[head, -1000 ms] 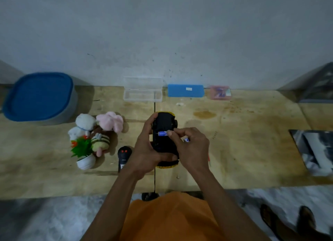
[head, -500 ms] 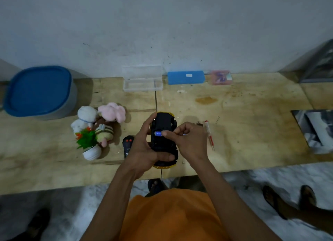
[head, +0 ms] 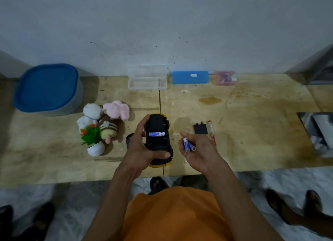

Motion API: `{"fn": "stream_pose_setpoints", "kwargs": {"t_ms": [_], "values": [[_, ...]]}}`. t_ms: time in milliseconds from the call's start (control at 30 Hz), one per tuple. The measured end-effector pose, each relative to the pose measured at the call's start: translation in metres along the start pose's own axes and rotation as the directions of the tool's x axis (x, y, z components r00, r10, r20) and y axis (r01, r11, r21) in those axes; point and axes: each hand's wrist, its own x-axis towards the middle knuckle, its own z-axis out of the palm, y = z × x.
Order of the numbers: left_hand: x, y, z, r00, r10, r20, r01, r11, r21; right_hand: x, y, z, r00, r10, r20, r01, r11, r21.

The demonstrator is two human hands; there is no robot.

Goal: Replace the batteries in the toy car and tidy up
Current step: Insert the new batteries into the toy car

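We see one long wooden counter point(head: 252, 132) running along the wall. On it, toward the left end by the back edge, stands one round tub with a blue lid point(head: 47, 89). Along the back edge near the middle sit one clear plastic box point(head: 146, 78) with its lid up, one blue case point(head: 190, 77) and one pink packet point(head: 225, 77). Left of the middle we count one cluster of four soft toys point(head: 106, 118) beside one small potted plant point(head: 93, 141).

One toy car point(head: 158, 138) is held belly-up over the front edge at the middle. Our left hand point(head: 142, 147) is wrapped around it, thumb across its near end and fingers along its left side. One battery point(head: 156, 134) lies crosswise in its open compartment. Our right hand point(head: 198, 150) lies palm-up just to the car's right, fingers loosely curled around two more batteries point(head: 188, 145), so three in all. Beyond that hand lie one black battery cover point(head: 200, 129) and one red-handled screwdriver point(head: 211, 132), side by side. One dark remote point(head: 128, 138) peeks out behind the left wrist.

Half a second ago the right fingers were pinching a battery at the compartment; now that hand has drawn away to the right, leaving the battery seated and the cover uncovered to view.
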Motion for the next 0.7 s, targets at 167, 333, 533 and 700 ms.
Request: {"fn": "stream_pose_setpoints", "kwargs": {"t_ms": [167, 333, 533, 700], "values": [[-0.002, 0.003, 0.015, 1.0, -0.008, 0.015, 0.008, 0.999, 0.038, -0.012, -0.006, -0.009, 0.987, -0.146, 0.071, 0.147, 0.989, -0.011], [0.004, 0.013, 0.025, 0.999, 0.021, 0.033, -0.023, 0.998, 0.061, -0.017, -0.02, -0.011, 0.974, -0.224, 0.046, 0.228, 0.965, -0.133], [0.0, 0.003, 0.036, 0.997, 0.011, 0.074, -0.017, 0.996, 0.086, -0.024, -0.023, -0.028, 0.985, -0.155, 0.073, 0.162, 0.981, -0.11], [-0.005, 0.004, 0.039, 0.999, 0.012, 0.053, -0.016, 0.996, 0.084, -0.025, -0.022, -0.033, 0.967, -0.166, 0.192, 0.189, 0.976, -0.11]]}}
